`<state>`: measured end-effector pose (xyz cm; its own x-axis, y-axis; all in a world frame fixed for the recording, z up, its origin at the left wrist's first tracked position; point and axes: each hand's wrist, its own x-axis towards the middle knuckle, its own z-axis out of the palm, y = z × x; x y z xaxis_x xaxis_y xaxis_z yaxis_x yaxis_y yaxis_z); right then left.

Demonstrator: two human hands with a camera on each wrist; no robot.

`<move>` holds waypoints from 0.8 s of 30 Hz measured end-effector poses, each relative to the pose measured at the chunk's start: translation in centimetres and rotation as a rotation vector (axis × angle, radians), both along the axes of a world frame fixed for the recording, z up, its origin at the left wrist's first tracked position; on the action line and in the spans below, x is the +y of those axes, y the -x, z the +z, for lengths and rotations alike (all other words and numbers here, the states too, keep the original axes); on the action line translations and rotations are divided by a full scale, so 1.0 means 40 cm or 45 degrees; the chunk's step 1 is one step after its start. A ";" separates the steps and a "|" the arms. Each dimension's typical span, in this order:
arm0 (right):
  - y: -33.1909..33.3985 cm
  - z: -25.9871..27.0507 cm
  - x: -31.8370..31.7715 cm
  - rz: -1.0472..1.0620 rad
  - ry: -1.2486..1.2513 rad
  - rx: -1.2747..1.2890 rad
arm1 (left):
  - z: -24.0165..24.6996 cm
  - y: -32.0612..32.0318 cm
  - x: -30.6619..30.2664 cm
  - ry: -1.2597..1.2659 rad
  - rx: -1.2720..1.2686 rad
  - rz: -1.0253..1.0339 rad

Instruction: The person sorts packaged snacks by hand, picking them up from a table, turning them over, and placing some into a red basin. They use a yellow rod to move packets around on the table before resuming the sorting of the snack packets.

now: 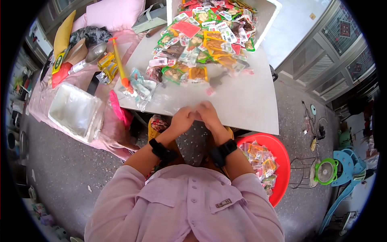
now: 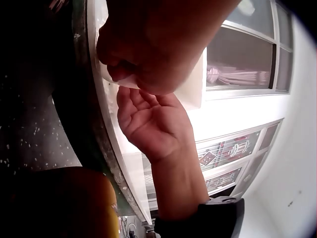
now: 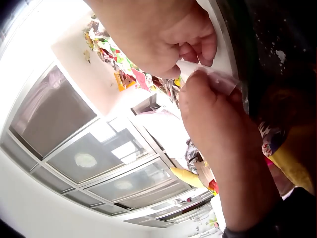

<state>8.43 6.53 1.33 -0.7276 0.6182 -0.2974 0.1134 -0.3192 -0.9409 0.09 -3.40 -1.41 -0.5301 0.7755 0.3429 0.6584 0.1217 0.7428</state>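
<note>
Both hands meet just over the near edge of the table. A small translucent plastic bag [image 3: 220, 81] stretches between them, most of it hidden by fingers. My left hand [image 1: 182, 120] pinches it between thumb and curled fingers, as the right wrist view shows. On its other side, my right hand [image 1: 208, 114] has its fingertips curled in at the plastic's edge. In the left wrist view the right hand [image 2: 153, 124] shows its palm side, fingertips close against the left hand [image 2: 148, 49]. Farther back on the table [image 1: 246, 105] lies a pile of colourful snack packets [image 1: 197, 44].
A white foam box [image 1: 266, 20] spills the packets onto the table. To the right, a red basin [image 1: 284, 161] holds several clear-wrapped packets. An orange-and-yellow pump [image 1: 119, 64] and crumpled clear bags [image 1: 143, 88] lie at left, near a stack of clear plastic bags [image 1: 74, 109] on pink cloth.
</note>
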 end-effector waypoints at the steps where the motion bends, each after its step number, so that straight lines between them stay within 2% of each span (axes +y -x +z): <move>1: 0.005 -0.008 0.001 0.033 0.030 0.012 | -0.003 0.002 0.000 0.015 -0.042 -0.031; 3: 0.008 -0.017 -0.002 0.027 0.084 0.043 | 0.001 0.007 -0.003 0.043 -0.127 -0.092; 6: 0.002 -0.010 -0.007 0.041 0.217 0.115 | 0.029 0.014 -0.010 0.139 -0.555 -0.173; 9: -0.003 -0.016 -0.005 0.046 0.330 0.177 | 0.043 0.021 -0.012 0.232 -0.833 -0.186; 12: -0.005 -0.013 -0.008 -0.016 0.353 0.143 | 0.021 0.028 -0.001 0.180 -0.952 -0.167; 15: -0.008 -0.006 0.003 -0.018 0.313 0.090 | 0.014 0.030 0.012 0.119 -0.721 0.071; 18: -0.002 -0.014 0.012 0.012 0.079 0.026 | 0.021 0.019 0.017 -0.012 -0.033 0.127; 22: 0.012 -0.040 0.039 0.218 -0.461 -0.026 | 0.034 -0.001 0.029 0.127 -0.089 0.087; 24: 0.009 -0.026 0.072 0.178 -0.667 -0.129 | 0.023 0.003 0.035 0.089 -0.075 0.108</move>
<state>8.08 9.40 0.27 -0.7971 0.6019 -0.0485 0.2193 0.2138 -0.9519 -0.05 -1.99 -0.51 -0.6122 0.7482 0.2558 0.5992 0.2279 0.7674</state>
